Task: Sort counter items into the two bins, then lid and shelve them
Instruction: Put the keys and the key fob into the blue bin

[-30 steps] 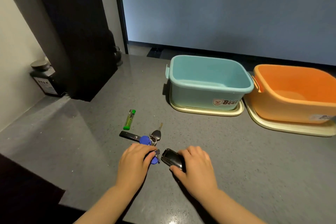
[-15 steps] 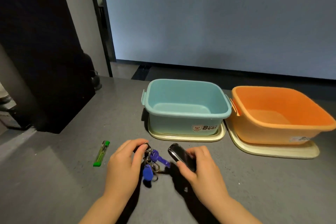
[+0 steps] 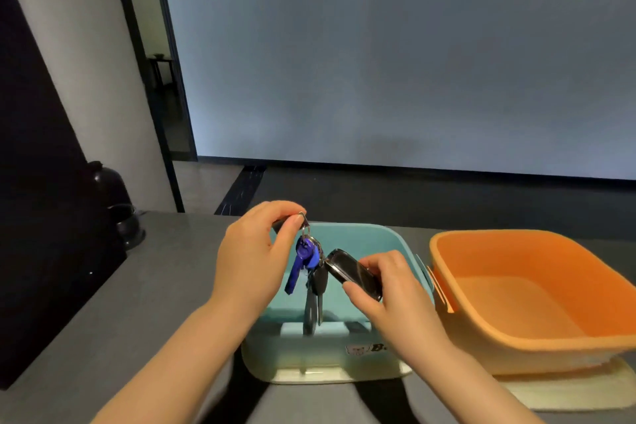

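Over the blue bin [image 3: 385, 241], the left hand [image 3: 254, 258] pinches the top of a key bunch [image 3: 308, 272] between thumb and curled fingers, keys dangling below. The right hand [image 3: 389, 289] grips a black key fob [image 3: 354, 274] just beside them, its fingers wrapped beneath; the orange bin [image 3: 537, 337] stands alongside on the grey counter [image 3: 137, 303].

Grey worktop [image 3: 155, 286], matte. Far beyond the hands: large pale blue-grey wall [image 3: 395, 55] with dark skirting, dark floor [image 3: 413, 196] below. Up-left of the hands: black-framed doorway [image 3: 158, 55], white wall [image 3: 79, 45], tall black cabinet [image 3: 38, 217]. Light dim, cool.
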